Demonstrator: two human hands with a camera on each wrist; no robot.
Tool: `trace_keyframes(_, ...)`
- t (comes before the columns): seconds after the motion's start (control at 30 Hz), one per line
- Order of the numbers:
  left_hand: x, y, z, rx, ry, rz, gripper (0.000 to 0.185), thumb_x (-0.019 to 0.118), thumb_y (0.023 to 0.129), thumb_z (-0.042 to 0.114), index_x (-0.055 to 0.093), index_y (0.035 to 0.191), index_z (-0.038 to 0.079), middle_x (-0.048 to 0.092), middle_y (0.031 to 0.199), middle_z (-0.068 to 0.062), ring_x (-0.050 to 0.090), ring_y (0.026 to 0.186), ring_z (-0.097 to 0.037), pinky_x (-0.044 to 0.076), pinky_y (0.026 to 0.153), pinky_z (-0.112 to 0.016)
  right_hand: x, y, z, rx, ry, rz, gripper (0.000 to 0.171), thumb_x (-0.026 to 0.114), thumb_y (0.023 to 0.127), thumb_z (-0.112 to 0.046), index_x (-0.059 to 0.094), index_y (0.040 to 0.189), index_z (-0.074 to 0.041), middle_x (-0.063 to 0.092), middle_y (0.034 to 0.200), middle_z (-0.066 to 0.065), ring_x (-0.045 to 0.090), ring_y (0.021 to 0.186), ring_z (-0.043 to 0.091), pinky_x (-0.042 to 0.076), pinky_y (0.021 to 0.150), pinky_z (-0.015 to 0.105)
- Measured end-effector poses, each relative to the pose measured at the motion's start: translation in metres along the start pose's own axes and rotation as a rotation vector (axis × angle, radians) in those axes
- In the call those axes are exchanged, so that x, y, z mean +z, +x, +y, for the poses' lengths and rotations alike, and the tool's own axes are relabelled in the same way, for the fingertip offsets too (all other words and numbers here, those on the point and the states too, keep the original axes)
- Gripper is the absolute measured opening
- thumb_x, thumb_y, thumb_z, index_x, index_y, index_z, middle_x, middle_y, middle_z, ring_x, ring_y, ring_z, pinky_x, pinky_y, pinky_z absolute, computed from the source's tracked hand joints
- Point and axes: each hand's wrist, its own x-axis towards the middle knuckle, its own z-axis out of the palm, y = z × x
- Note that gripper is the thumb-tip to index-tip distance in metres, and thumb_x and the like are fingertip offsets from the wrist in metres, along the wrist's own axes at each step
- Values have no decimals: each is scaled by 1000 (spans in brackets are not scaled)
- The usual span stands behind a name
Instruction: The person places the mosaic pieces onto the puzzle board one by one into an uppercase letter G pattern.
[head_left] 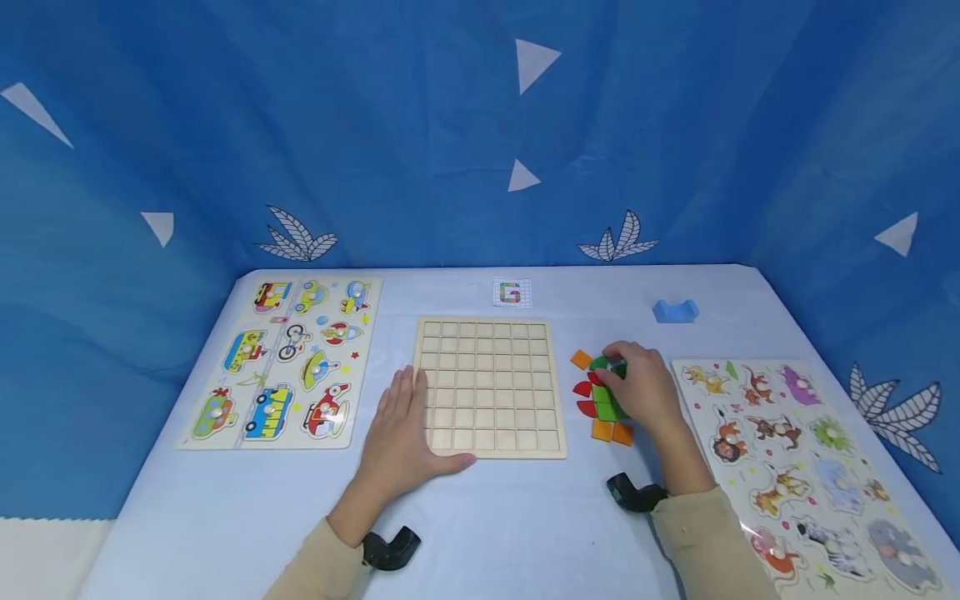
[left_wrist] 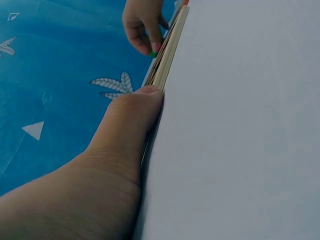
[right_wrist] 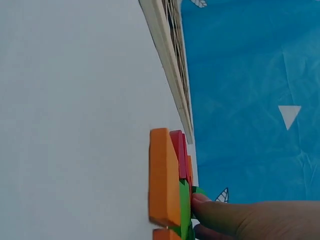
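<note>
My left hand [head_left: 397, 442] lies along the left edge of a wooden grid board [head_left: 487, 388], fingers straight and thumb spread toward the board's front edge. In the left wrist view, the thumb [left_wrist: 127, 112] touches the rim of the board. Right of the board, my right hand [head_left: 647, 387] pinches a green piece [left_wrist: 153, 54] above a cluster of coloured blocks. Green squares [head_left: 604, 404], red rounded pieces [head_left: 587, 408] and orange squares [head_left: 602, 429] make up that cluster. The fingers partly hide the held piece and some green blocks.
A small pattern card [head_left: 512, 292] lies behind the board. Far right stands a light blue notched block [head_left: 675, 312]. A vehicle puzzle [head_left: 288, 367] is on the left, an animal puzzle [head_left: 795, 450] on the right. A blue curtain [head_left: 420, 150] hangs behind the table.
</note>
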Motion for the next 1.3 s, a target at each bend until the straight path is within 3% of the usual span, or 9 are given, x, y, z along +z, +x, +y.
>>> trace_keyframes(0.23, -1, 0, 2, 4, 1, 10, 141, 66, 60, 88, 13, 159, 2, 8, 167, -18, 5, 156, -32, 13, 126, -49, 1, 0, 4, -3, 46, 24, 21, 71, 92, -20, 65, 110, -10, 65, 102, 13, 52, 96, 29, 52, 83, 42)
trace_keyframes(0.33, -2, -1, 3, -2, 1, 5, 141, 66, 60, 88, 13, 159, 2, 8, 167, -17, 5, 156, -32, 13, 126, -49, 3, 1, 4, -29, 65, 12, 20, 71, 93, -19, 65, 111, -12, 62, 96, 10, 50, 94, 27, 49, 82, 38)
trace_keyframes(0.5, -1, -1, 2, -5, 13, 0, 142, 64, 59, 90, 12, 159, 2, 7, 167, -17, 4, 156, -31, 13, 126, -48, 4, 0, 5, -95, 68, -43, 29, 66, 96, -18, 64, 125, -15, 64, 101, 11, 48, 97, 27, 51, 86, 44)
trace_keyframes(0.7, 0, -1, 1, -6, 24, -8, 143, 62, 59, 91, 12, 159, 2, 6, 168, -16, 3, 156, -31, 12, 126, -48, 2, -3, 5, -124, 81, -23, 31, 57, 101, -19, 64, 130, -10, 67, 117, 16, 49, 97, 28, 50, 84, 42)
trace_keyframes(1.13, -1, -1, 1, -11, 41, -18, 143, 61, 60, 91, 10, 159, 1, 6, 168, -16, 3, 156, -31, 11, 127, -47, 4, -1, 4, -122, 160, 28, 34, 58, 100, -20, 62, 134, -14, 66, 103, 10, 53, 84, 22, 49, 67, 23)
trace_keyframes(1.3, 0, -1, 1, -11, 36, -16, 143, 62, 60, 91, 10, 158, 1, 5, 168, -16, 3, 156, -31, 11, 127, -47, 4, -1, 0, -114, 199, 26, 33, 61, 99, -23, 63, 131, -16, 68, 101, 8, 55, 82, 23, 51, 62, 22)
